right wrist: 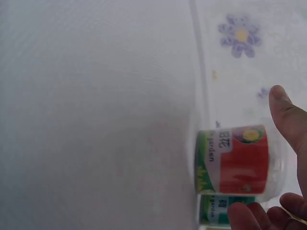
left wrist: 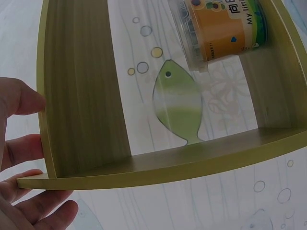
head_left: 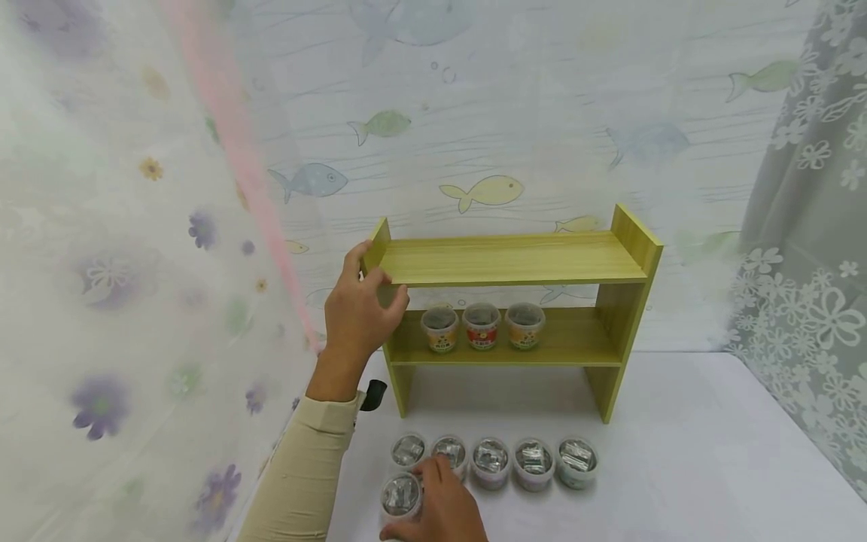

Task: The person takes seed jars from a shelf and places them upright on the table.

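Note:
A yellow-green wooden shelf point(head_left: 508, 260) stands at the back of the table. My left hand point(head_left: 362, 305) grips its upper left corner; in the left wrist view the fingers point(left wrist: 29, 151) lie on both sides of the board. Low in the head view, my right hand point(head_left: 443, 500) is spread beside a clear plastic cup point(head_left: 401, 495) holding silver packets. In the right wrist view this cup has a red label point(right wrist: 243, 160); the thumb point(right wrist: 285, 110) stands apart from it, and whether the other fingers touch it is unclear.
Three labelled cups, one with a red label point(head_left: 482, 327), stand on the middle board. In front of the shelf, several similar cups point(head_left: 533, 461) form a row on the white table point(head_left: 650, 474). A fish-patterned curtain point(head_left: 542, 113) hangs behind; a flowered one point(head_left: 135, 263) is at left.

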The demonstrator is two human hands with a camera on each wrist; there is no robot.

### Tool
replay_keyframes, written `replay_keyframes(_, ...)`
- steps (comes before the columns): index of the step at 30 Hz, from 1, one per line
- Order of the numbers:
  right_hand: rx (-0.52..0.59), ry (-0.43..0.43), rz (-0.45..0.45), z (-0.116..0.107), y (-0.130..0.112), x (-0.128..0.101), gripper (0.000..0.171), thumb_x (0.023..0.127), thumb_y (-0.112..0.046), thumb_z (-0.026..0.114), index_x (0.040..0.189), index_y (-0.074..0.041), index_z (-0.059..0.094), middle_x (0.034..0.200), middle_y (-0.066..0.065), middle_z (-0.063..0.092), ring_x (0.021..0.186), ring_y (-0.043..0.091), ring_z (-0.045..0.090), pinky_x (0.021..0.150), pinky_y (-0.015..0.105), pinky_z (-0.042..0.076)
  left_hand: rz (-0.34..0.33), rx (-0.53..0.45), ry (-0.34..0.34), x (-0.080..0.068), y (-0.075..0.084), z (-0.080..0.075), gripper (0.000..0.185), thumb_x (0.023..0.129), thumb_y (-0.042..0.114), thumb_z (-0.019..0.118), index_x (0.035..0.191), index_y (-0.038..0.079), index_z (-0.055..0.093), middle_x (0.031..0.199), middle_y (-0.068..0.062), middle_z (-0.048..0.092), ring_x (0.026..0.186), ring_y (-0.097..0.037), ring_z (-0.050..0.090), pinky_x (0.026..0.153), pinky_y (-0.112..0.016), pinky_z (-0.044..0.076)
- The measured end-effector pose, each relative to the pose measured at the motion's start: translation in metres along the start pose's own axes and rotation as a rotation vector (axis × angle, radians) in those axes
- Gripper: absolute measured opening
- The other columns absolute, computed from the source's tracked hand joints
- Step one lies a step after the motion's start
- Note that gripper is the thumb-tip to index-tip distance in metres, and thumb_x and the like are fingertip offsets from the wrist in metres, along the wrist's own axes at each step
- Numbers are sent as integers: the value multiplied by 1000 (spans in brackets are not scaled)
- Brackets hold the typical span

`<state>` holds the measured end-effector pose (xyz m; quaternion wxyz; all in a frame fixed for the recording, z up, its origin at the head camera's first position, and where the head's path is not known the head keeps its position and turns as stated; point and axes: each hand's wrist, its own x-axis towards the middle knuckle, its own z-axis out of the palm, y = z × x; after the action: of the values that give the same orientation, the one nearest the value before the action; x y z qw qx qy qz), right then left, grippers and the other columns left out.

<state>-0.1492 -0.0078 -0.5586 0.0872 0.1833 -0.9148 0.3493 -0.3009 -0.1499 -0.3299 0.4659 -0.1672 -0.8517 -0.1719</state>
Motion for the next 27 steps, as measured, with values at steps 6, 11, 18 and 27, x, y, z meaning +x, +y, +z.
replay_keyframes(6, 72, 23, -58, -14, 3, 3, 79, 66, -72, 84, 113, -14, 60, 105, -4, 54, 78, -1, 50, 62, 20, 47, 2, 2, 3, 0, -1, 1, 22, 89, 30, 76, 85, 9, 69, 152, -13, 51, 59, -27, 56, 47, -40, 47)
replay_keyframes(11, 201, 91, -86, -32, 7, 8, 71, 71, -64, 86, 114, -17, 57, 106, -3, 55, 84, 2, 52, 69, 20, 48, 7, 5, 6, 0, -1, 1, 22, 88, 29, 77, 85, 9, 69, 152, -13, 51, 57, -24, 53, 46, -39, 45)
replay_keyframes(18, 156, 241, -99, -56, 13, 16, 68, 68, -58, 91, 118, -25, 58, 113, -11, 58, 93, 8, 61, 76, 24, 53, 12, 11, 6, -1, 0, 0, 23, 89, 30, 77, 86, 9, 69, 153, -13, 51, 57, -24, 53, 46, -39, 45)
replay_keyframes(27, 26, 512, -193, -97, 41, 43, 76, 65, -55, 94, 123, -16, 65, 114, -4, 65, 99, 16, 64, 80, 35, 55, 9, 2, 11, 0, 1, -1, 22, 88, 30, 77, 86, 9, 70, 151, -14, 52, 61, -27, 57, 48, -41, 47)
